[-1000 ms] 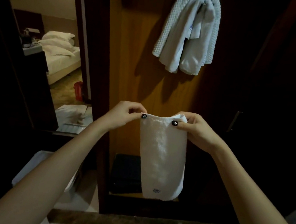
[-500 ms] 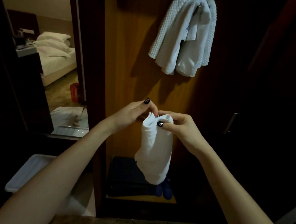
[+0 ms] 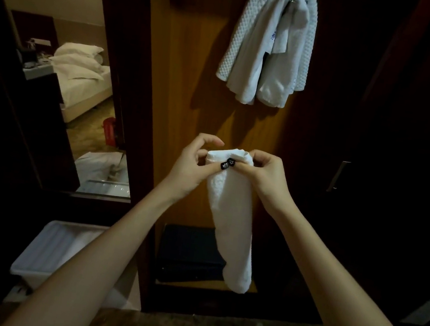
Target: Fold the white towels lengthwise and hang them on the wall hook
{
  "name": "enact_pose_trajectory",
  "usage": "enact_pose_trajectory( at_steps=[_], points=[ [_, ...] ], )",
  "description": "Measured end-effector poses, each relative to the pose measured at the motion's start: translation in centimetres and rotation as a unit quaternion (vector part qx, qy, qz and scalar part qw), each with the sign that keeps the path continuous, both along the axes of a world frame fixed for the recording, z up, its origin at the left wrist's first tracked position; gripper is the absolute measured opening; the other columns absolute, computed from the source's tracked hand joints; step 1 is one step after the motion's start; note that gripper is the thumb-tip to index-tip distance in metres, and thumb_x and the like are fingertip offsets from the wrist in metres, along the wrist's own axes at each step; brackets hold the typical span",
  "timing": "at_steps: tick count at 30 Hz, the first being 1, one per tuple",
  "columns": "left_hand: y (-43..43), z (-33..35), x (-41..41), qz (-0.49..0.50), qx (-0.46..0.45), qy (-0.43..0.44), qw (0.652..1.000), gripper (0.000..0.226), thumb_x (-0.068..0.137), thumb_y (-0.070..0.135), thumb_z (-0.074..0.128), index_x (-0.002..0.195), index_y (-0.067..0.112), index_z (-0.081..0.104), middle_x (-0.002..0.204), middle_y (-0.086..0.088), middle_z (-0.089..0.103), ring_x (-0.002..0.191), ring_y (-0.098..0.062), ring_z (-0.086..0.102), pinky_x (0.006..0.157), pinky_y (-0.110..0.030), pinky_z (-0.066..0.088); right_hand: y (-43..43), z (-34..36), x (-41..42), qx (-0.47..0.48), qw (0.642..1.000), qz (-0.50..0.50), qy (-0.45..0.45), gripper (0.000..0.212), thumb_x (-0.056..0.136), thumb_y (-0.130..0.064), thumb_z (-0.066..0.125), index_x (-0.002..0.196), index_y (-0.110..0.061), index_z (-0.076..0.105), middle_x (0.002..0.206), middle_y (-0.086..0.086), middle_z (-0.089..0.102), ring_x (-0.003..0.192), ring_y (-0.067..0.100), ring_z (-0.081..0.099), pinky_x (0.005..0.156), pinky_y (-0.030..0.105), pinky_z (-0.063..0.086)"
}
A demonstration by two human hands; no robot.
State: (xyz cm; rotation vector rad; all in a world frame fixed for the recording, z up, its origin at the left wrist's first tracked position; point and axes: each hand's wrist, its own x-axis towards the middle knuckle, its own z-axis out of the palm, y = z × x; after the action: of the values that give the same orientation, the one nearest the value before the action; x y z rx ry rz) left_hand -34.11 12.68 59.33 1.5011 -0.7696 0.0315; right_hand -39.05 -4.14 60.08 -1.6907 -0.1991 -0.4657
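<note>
Towel folded long | left hand, right hand fingers pinch top | loose pinch: fold opens | hung towels bulky: it may slide off

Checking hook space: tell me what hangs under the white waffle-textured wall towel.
Under the white waffle-textured towel, smooth white towelling with blue lettering shows; its layer count is hidden.
</note>
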Motion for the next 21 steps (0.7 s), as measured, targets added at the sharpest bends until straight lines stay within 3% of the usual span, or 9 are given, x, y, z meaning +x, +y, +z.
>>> enact_pose_trajectory(
  at_steps=[2,6,12,16,21],
  points=[
    [0.1,0.4,0.3,0.015,0.004,-0.035,0.999,0.019,0.087,0.008,0.066,0.100,0.021,0.061,0.096,0.007,0.067,0.094,-0.007,0.065,0.079,-0.019,0.051,-0.3,0.5,-0.1,-0.008,1.000,0.025,0.001,0.008,0.085,-0.019,0.073,0.077,-0.016,0.074,0.083,0.002,0.075,0.081,0.013,0.071,0.068,0.017,0.052],
    [0.5,1.8,1.1,0.008,-0.002,-0.021,1.000,0.011,0.088,0.006,0.064,0.093,0.016,0.063,0.089,0.008,0.064,0.085,0.000,0.062,0.074,-0.014,0.049,-1.1,1.1,-0.2,-0.006,0.998,0.062,0.012,0.014,0.090,-0.023,0.067,0.084,-0.014,0.075,0.089,0.005,0.075,0.087,0.016,0.072,0.074,0.019,0.053],
    [0.0,3.4,1.5,-0.031,0.011,-0.005,0.999,0.008,0.093,0.010,0.058,0.093,0.018,0.056,0.087,0.004,0.062,0.079,-0.003,0.061,0.067,-0.016,0.050,-0.9,2.0,0.4,-0.026,0.999,-0.018,-0.014,0.017,0.085,-0.023,0.074,0.073,-0.011,0.074,0.076,0.001,0.075,0.074,0.010,0.071,0.068,0.014,0.052],
    [-0.6,4.0,1.5,-0.046,-0.027,-0.009,0.999,0.019,0.094,0.005,0.055,0.098,0.023,0.051,0.091,-0.010,0.059,0.079,-0.019,0.059,0.065,-0.024,0.048,-0.5,2.5,0.8,-0.016,0.997,-0.061,-0.041,0.028,0.084,-0.023,0.075,0.060,-0.020,0.062,0.059,-0.010,0.065,0.060,0.000,0.062,0.056,0.012,0.046],
    [-1.5,4.7,1.5,0.030,-0.056,-0.074,0.995,0.029,0.090,0.000,0.052,0.092,0.027,0.063,0.092,0.013,0.064,0.091,-0.010,0.060,0.078,-0.025,0.050,-1.1,1.8,0.0,-0.018,0.999,0.030,0.005,0.029,0.090,-0.035,0.067,0.064,-0.022,0.065,0.068,-0.005,0.063,0.067,0.009,0.060,0.063,0.019,0.046]
  ],
)
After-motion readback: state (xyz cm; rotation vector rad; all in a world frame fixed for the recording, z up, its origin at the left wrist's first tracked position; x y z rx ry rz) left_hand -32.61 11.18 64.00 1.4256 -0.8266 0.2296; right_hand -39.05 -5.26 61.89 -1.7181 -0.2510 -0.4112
